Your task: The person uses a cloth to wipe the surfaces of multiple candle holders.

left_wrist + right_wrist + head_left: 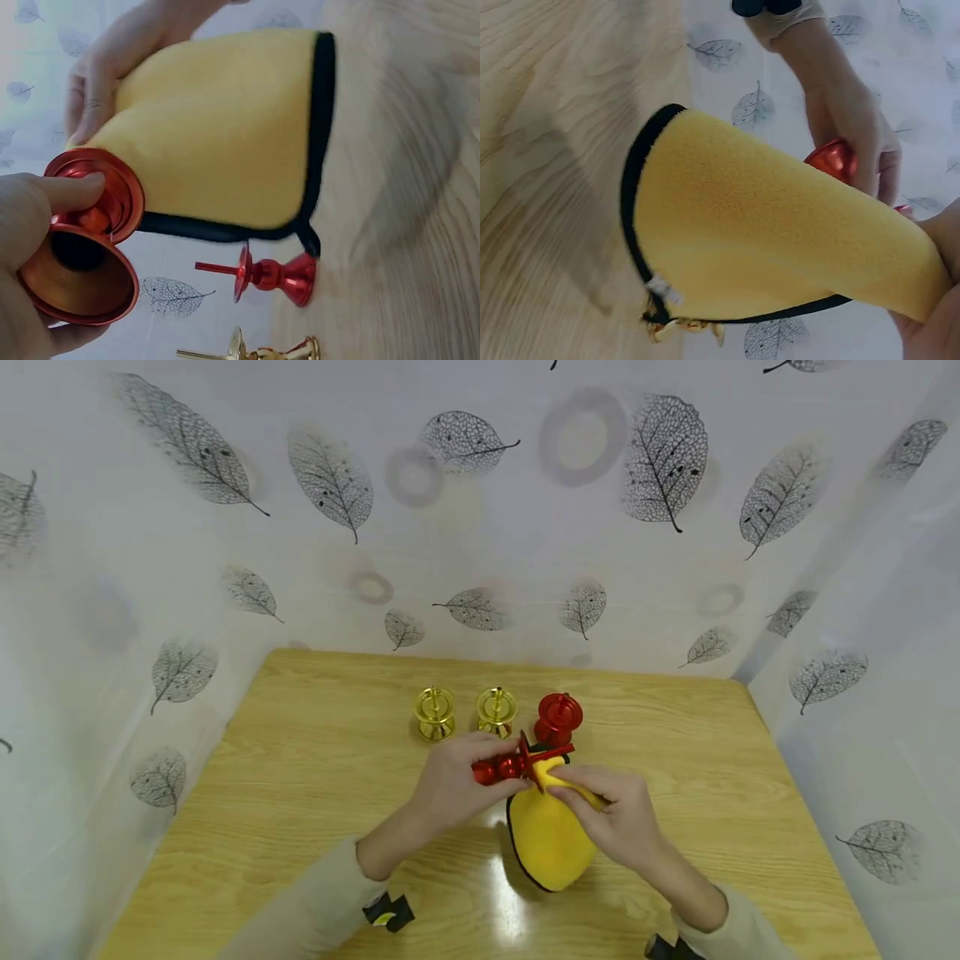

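Note:
My left hand (442, 781) grips a shiny red candlestick (508, 767), tilted on its side above the table. The left wrist view shows the hollow base (86, 289) of that candlestick, with the thumb lying across its dish. A yellow cloth (551, 843) with black edging is pinched between the thumb and fingers of my right hand (615, 814), right beside the candlestick's dish and spike. Most of the cloth (765, 217) hangs down below both hands. In the right wrist view it covers much of the candlestick.
Behind the hands, a second red candlestick (559, 718) stands upright on the wooden table (315, 760). To its left are two gold candlesticks, one in the middle (497, 708) and one farther left (435, 712). A leaf-patterned white sheet (517, 543) rises behind the table.

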{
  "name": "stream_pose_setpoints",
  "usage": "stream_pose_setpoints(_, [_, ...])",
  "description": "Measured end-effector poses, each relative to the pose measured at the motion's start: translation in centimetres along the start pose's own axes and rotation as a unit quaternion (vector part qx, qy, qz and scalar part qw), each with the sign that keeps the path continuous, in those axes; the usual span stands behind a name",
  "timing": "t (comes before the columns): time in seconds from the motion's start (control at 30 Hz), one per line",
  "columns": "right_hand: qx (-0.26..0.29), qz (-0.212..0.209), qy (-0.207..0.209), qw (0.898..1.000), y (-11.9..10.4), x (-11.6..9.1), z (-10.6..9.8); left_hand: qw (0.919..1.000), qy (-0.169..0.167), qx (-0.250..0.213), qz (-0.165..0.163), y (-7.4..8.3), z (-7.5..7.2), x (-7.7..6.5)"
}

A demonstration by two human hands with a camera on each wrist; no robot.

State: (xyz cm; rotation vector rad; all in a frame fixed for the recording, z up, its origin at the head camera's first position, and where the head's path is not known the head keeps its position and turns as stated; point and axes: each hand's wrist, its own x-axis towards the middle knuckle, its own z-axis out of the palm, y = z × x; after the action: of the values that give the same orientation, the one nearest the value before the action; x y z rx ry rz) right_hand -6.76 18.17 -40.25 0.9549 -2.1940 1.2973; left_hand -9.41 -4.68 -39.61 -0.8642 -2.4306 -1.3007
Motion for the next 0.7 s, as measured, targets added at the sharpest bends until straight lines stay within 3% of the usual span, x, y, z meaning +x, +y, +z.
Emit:
stream_pose_setpoints(0.1, [0.019, 0.115, -0.015, 0.993, -1.0, 0.4, -0.5, 0.9899, 0.029, 0.116, 0.075, 0.0, 0.4, 0.0])
stream_pose_setpoints(0.2, [0.02, 0.152, -0.024, 0.988, -1.7, 0.7, -0.8, 0.9801, 0.044, 0.155, 0.116, 0.0, 0.7, -0.1])
stream_pose_setpoints(0.23, [0.016, 0.142, -0.023, 0.989, -1.8, 0.7, -0.9, 0.9811, 0.044, 0.147, 0.117, 0.0, 0.7, -0.1])
stream_pose_setpoints(0.3, [0.007, 0.087, -0.022, 0.996, -1.6, 0.5, -0.9, 0.9908, 0.036, 0.087, 0.097, -0.1, 0.6, -0.3])
stream_pose_setpoints(0.37, [-0.007, 0.006, -0.013, 1.0, -1.0, 0.2, -0.8, 0.9986, 0.018, -0.004, 0.05, -0.1, 0.4, -0.4])
stream_pose_setpoints(0.4, [-0.015, -0.035, -0.006, 0.999, -0.5, 0.0, -0.7, 0.9983, 0.006, -0.055, 0.019, -0.1, 0.2, -0.5])
stream_pose_setpoints(0.5, [-0.021, -0.124, 0.012, 0.992, 0.8, -0.5, -0.5, 0.9813, -0.031, -0.176, -0.073, 0.2, -0.3, -0.5])
stream_pose_setpoints(0.6, [-0.025, -0.171, 0.031, 0.985, 1.8, -0.8, -0.3, 0.9636, -0.065, -0.225, -0.129, 0.4, -0.5, -0.5])
stream_pose_setpoints(0.63, [-0.026, -0.178, 0.035, 0.983, 2.1, -0.9, -0.3, 0.9624, -0.07, -0.227, -0.131, 0.5, -0.4, -0.5])
stream_pose_setpoints(0.7, [-0.024, -0.185, 0.041, 0.982, 2.3, -1.1, -0.1, 0.9725, -0.068, -0.2, -0.098, 0.4, -0.3, -0.4])
